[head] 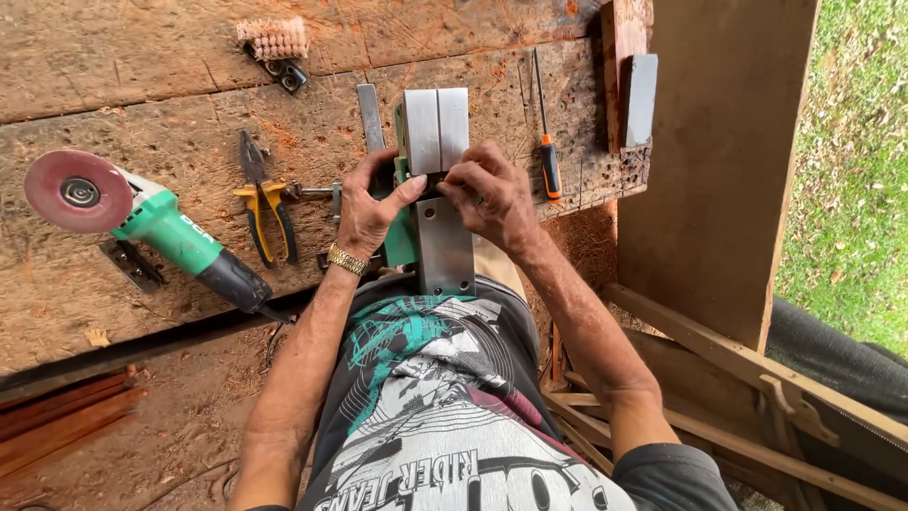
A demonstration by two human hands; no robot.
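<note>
Fingers (pixel 470 177) of both hands grip the planer (pixel 435 180) between them.

The table (pixel 142 57) is rough, weathered wood, dusted with reddish sawdust and pitted with small holes near its right end. On it the electric planer (pixel 430 180) shows smooth, brushed grey metal plates and a green plastic body, while the angle grinder (pixel 161 232) has matt green and black plastic and a dull red abrasive disc. The pliers (pixel 265 203) have glossy yellow grips over dark steel.
</note>
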